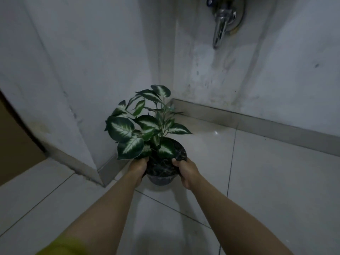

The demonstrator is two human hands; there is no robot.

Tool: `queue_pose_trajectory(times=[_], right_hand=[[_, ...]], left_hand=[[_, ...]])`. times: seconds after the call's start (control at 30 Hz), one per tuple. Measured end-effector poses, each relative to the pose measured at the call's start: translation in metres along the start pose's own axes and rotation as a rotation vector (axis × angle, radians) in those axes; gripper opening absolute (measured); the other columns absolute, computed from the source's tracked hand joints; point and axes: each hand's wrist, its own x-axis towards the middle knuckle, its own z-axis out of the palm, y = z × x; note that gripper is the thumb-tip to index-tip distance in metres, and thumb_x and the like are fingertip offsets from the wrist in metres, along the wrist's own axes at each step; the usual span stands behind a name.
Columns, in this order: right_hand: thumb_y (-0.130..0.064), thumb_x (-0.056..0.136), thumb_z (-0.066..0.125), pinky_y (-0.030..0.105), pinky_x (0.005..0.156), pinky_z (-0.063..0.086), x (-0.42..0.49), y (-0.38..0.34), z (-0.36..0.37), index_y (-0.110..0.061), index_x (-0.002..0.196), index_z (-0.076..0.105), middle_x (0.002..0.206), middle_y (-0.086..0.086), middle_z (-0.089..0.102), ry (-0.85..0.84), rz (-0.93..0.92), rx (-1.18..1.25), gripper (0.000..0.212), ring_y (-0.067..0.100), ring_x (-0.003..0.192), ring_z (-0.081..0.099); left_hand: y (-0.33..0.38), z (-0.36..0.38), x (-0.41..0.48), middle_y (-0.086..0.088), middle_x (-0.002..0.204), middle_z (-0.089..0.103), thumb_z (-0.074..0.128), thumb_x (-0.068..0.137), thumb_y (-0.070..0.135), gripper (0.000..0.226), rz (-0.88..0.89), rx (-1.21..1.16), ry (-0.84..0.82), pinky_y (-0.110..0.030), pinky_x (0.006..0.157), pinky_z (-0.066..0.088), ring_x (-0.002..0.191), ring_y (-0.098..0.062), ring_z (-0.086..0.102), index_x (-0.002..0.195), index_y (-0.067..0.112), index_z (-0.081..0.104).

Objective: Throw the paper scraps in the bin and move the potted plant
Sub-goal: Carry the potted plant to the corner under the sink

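I see the potted plant (158, 153) low over the tiled floor (276, 181) near the wall corner, my left hand (138, 167) and right hand (185, 171) curled tight on opposite sides of its pot, a tap (221, 23) on the wall above.

Open tiled floor (276, 181) right — wall corner (88, 144) crowds left, tap (220, 28) overhead.

My view is dim and slightly soft throughout. A small glare spot sits on the floor tile (216, 133); my forearms' shadow falls toward me. Wide-angle distortion bows the wall (92, 52) edges.
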Motion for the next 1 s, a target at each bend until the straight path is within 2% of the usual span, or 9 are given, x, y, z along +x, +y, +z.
queue_pose_trajectory(times=[0.1,0.23,0.33,0.67,0.73,0.8,0.9,0.97,1.0], right_hand=[[-0.013,0.083,0.062,0.048,0.102,0.046,0.013,0.014,-0.004,-0.007,0.120,0.053,0.122,0.015,0.060,0.051,0.006,-0.039,0.038,0.032,0.109,0.057],[-0.019,0.080,0.066,0.051,0.099,0.047,0.022,0.028,-0.008,-0.013,0.102,0.058,0.119,0.014,0.062,0.060,0.010,-0.139,0.025,0.033,0.106,0.058],[-0.018,0.077,0.071,0.052,0.098,0.048,0.024,0.035,-0.013,-0.016,0.094,0.056,0.115,0.015,0.063,0.076,-0.005,-0.195,0.023,0.035,0.105,0.059],[-0.017,0.076,0.072,0.043,0.100,0.047,0.007,0.028,-0.008,-0.007,0.124,0.045,0.125,0.015,0.057,0.079,-0.095,-0.406,0.056,0.033,0.113,0.055],[-0.017,0.080,0.067,0.037,0.100,0.044,-0.004,0.028,-0.009,-0.009,0.129,0.037,0.129,0.013,0.051,0.069,-0.247,-0.574,0.058,0.032,0.121,0.049],[-0.022,0.087,0.058,0.037,0.113,0.030,-0.016,0.035,-0.011,-0.010,0.139,0.027,0.147,0.011,0.034,0.061,-0.505,-0.796,0.062,0.029,0.137,0.031],[-0.033,0.095,0.041,0.027,0.119,0.004,-0.030,0.059,-0.019,-0.012,0.143,0.024,0.155,0.005,0.016,0.093,-0.851,-1.135,0.055,0.021,0.144,0.014],[-0.039,0.098,0.027,0.030,0.119,0.002,-0.034,0.077,-0.024,-0.011,0.139,0.032,0.151,0.006,0.025,0.043,-0.957,-1.313,0.051,0.020,0.144,0.016],[-0.039,0.099,0.020,0.031,0.117,0.004,-0.034,0.085,-0.026,-0.011,0.138,0.033,0.148,0.007,0.031,0.018,-0.979,-1.367,0.050,0.018,0.145,0.010]], left_hand=[[-0.009,0.001,0.010,-0.010,0.142,0.048,0.038,0.100,0.012,0.040,-0.019,0.007,-0.034,-0.032,0.090,0.039,0.128,-0.029,0.046,0.138,0.003,0.042],[-0.026,-0.004,0.032,-0.011,0.140,0.050,0.046,0.097,0.028,0.048,-0.043,0.061,-0.059,-0.032,0.099,0.043,0.124,-0.029,0.050,0.138,0.005,0.042],[-0.046,-0.011,0.059,-0.013,0.140,0.051,0.051,0.092,0.035,0.056,-0.025,0.103,-0.043,-0.044,0.106,0.042,0.125,-0.030,0.050,0.138,0.004,0.043],[-0.046,-0.009,0.036,-0.009,0.153,0.033,0.050,0.094,0.031,0.070,0.128,0.381,-0.077,-0.038,0.113,0.033,0.138,-0.028,0.035,0.151,0.008,0.016],[-0.049,-0.009,0.029,-0.009,0.155,0.027,0.051,0.093,0.030,0.076,0.195,0.475,-0.065,-0.034,0.113,0.030,0.140,-0.027,0.032,0.152,0.009,0.008],[-0.054,-0.009,0.018,-0.010,0.158,0.014,0.051,0.094,0.030,0.079,0.283,0.584,-0.036,-0.032,0.113,0.028,0.142,-0.026,0.027,0.152,0.007,0.002],[-0.071,-0.017,0.000,-0.006,0.160,-0.008,0.027,0.094,0.054,0.080,0.499,0.978,-0.013,-0.032,0.119,0.009,0.148,-0.023,0.008,0.152,0.010,-0.006],[-0.083,-0.024,-0.005,0.000,0.155,-0.018,-0.016,0.076,0.073,0.097,0.698,1.216,0.016,-0.026,0.115,-0.016,0.147,-0.017,-0.009,0.150,0.011,-0.010],[-0.086,-0.024,-0.006,-0.002,0.153,-0.014,-0.029,0.068,0.072,0.104,0.796,1.294,0.032,-0.023,0.112,-0.022,0.144,-0.017,-0.010,0.148,0.008,-0.006]])
